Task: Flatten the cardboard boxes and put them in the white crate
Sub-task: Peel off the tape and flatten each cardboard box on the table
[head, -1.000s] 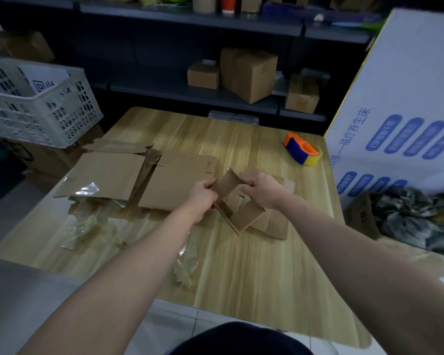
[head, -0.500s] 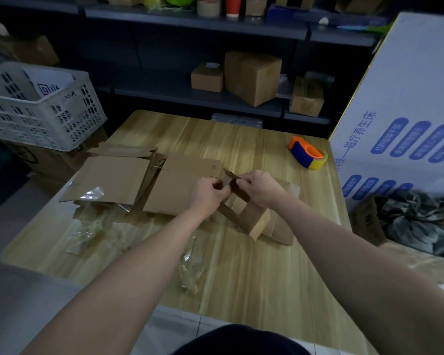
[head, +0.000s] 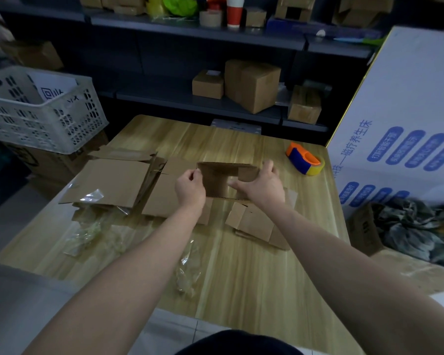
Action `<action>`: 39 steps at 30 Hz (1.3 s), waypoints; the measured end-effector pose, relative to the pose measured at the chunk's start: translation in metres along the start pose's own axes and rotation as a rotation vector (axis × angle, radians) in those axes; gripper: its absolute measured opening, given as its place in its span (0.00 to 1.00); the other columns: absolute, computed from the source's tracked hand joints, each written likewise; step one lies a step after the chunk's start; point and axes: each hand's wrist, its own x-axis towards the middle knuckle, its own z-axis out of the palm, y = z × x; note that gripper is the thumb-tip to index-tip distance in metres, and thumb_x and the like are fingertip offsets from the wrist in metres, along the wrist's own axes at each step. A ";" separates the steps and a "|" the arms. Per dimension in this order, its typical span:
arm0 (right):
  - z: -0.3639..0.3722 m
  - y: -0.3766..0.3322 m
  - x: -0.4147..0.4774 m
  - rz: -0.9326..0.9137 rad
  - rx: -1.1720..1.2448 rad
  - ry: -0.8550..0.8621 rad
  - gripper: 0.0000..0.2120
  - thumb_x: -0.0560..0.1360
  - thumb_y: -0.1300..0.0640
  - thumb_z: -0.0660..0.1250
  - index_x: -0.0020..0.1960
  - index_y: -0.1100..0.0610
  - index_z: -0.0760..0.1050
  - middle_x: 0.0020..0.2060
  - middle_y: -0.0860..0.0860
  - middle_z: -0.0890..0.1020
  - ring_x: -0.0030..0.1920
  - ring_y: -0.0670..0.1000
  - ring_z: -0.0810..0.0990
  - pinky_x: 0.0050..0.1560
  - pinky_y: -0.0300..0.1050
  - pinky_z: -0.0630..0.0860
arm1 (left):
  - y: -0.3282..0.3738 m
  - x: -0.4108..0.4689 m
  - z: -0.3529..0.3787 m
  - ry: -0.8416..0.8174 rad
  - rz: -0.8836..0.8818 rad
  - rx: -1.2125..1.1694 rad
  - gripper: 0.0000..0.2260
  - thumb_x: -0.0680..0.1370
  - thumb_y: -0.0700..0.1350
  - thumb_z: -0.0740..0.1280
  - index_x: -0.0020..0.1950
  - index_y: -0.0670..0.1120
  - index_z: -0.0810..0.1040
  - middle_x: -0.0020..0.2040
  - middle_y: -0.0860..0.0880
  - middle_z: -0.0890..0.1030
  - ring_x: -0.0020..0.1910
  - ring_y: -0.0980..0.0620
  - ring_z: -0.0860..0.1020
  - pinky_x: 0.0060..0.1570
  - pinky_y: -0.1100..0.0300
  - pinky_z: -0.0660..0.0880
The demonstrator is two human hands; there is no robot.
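**Change noted.** 1 second ago both hands were working the small brown cardboard box low against the light wooden table, with its flaps splayed. The box is now raised clear of the table top. It is squared out into an open rectangular sleeve with its dark interior facing the camera. No tape is visible on it, though dim light limits this finding.

**Significance.** In my judgement the ends are released and the box is ready to collapse, but it is not yet flat. Pressing 2 opposite corners together should fold it.
- Large flat brown cardboard sheets lie on the left of the table.
- Smaller flattened brown pieces lie just below the right hand.
- The white perforated plastic crate stands beyond the table's far left corner, well apart from the box.
- The crate holds a white printed sheet, and no cardboard can be seen in it from this angle. Loading therefore appears not yet begun.

**Hand pose.**
- The left hand pinches the box's left wall, with thumb and curled fingers closed on the edge.
- The right hand grips the right end, with the thumb reaching inside the sleeve and the fingers wrapped over the outer upper corner.
- Both forearms extend forward, roughly parallel, with the wrists about level, and the box is suspended between them.
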 end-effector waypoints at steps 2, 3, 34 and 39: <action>-0.002 -0.004 -0.001 0.018 -0.018 -0.011 0.47 0.63 0.37 0.75 0.72 0.56 0.56 0.65 0.58 0.70 0.60 0.59 0.76 0.52 0.53 0.79 | -0.001 -0.002 -0.001 -0.015 0.043 -0.007 0.08 0.81 0.44 0.60 0.50 0.45 0.78 0.39 0.51 0.77 0.38 0.58 0.74 0.41 0.66 0.70; -0.005 -0.004 -0.001 0.030 -0.001 -0.010 0.44 0.65 0.40 0.75 0.70 0.57 0.57 0.62 0.58 0.72 0.57 0.58 0.77 0.50 0.52 0.79 | -0.002 -0.002 0.000 -0.025 0.069 -0.012 0.08 0.81 0.45 0.60 0.50 0.45 0.79 0.39 0.51 0.77 0.39 0.58 0.74 0.42 0.66 0.70; -0.012 0.068 0.012 0.516 0.455 -0.151 0.25 0.73 0.52 0.72 0.64 0.63 0.70 0.56 0.56 0.79 0.56 0.58 0.78 0.58 0.54 0.76 | -0.034 0.002 0.021 -0.671 -0.487 0.232 0.08 0.77 0.37 0.67 0.40 0.45 0.72 0.40 0.47 0.77 0.37 0.52 0.75 0.42 0.59 0.69; 0.003 0.094 0.018 0.603 0.376 -0.149 0.19 0.75 0.58 0.69 0.62 0.66 0.71 0.49 0.57 0.76 0.49 0.55 0.75 0.46 0.46 0.72 | -0.042 0.019 0.049 -0.655 -0.382 0.364 0.22 0.75 0.37 0.69 0.68 0.40 0.69 0.63 0.42 0.75 0.60 0.44 0.75 0.60 0.54 0.71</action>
